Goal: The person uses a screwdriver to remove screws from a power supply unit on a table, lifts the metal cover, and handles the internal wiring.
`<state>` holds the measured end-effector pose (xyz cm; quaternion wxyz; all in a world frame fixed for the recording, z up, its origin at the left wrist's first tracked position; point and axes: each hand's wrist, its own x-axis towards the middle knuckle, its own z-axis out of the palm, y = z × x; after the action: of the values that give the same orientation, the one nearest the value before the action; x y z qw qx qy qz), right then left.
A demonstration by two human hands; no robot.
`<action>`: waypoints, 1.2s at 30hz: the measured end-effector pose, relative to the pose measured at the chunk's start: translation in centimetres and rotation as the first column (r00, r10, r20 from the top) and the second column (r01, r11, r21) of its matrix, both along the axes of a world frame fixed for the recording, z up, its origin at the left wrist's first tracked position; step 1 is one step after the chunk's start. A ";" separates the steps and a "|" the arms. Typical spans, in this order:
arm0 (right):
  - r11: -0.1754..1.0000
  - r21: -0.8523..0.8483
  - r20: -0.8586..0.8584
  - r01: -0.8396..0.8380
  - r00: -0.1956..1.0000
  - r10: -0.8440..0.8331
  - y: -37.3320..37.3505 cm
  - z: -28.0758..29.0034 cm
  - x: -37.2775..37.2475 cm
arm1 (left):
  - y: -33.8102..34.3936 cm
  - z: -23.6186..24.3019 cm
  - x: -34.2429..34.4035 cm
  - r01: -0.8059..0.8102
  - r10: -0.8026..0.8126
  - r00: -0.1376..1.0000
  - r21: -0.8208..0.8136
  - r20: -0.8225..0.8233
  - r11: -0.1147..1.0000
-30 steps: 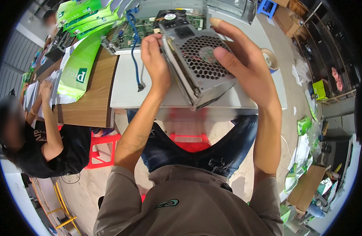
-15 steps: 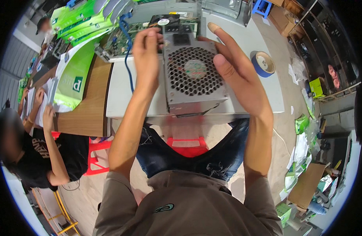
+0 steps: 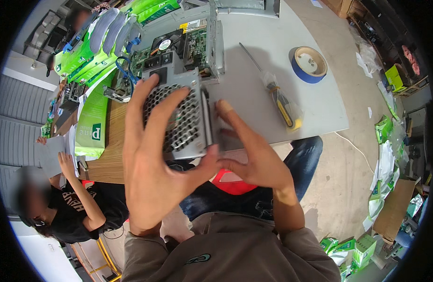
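Note:
My left hand (image 3: 157, 155) grips a silver power supply (image 3: 176, 120), fingers spread over its perforated top and thumb at its lower right corner. My right hand (image 3: 249, 160) is beside that corner with fingers apart; its thumb is near my left thumb, and I cannot tell whether it touches the metal. Behind the power supply lies an open computer chassis with a green circuit board (image 3: 194, 49), a black fan and blue cables (image 3: 127, 66). A yellow-and-black screwdriver (image 3: 284, 108) in clear plastic lies to the right, near a roll of blue tape (image 3: 307, 70).
The white table (image 3: 322, 115) adjoins a wooden surface (image 3: 108, 167) stacked with green packages (image 3: 89, 113). A co-worker (image 3: 80, 202) in black handles paper at the left. A red stool (image 3: 233, 183) is under the table; green wrappers and cardboard (image 3: 390, 207) litter the floor at right.
The power supply has shifted left. My left hand has moved from its side onto the top, and my right hand has come off the top to its right, uncovering the screwdriver.

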<state>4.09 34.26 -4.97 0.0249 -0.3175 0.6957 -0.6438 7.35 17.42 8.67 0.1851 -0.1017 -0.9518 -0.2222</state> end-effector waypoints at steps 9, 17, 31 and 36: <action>0.989 0.031 0.028 0.148 0.988 -0.149 -4.9 -0.8 3.5 | -8.7 1.6 0.4 0.267 -0.258 0.963 -0.156 0.071 0.951; 0.931 0.197 -0.142 0.307 0.949 -0.282 -10.4 -1.0 4.4 | -5.7 2.4 2.2 -0.143 0.218 0.961 -0.364 0.171 0.920; 0.825 -0.011 -0.299 0.566 0.785 -0.543 -11.8 -3.8 6.5 | -10.3 0.5 2.4 -0.078 0.039 0.995 0.446 0.096 0.892; 0.828 -0.052 -0.283 0.559 0.786 -0.549 -11.9 -4.2 6.7 | -10.0 0.3 2.7 -0.087 0.049 0.994 0.430 0.099 0.899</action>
<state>10.84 22.38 -9.22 -0.2602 -0.1887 0.7652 -0.5578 10.01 7.40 8.95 0.1699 -0.0148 -0.8885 -0.4259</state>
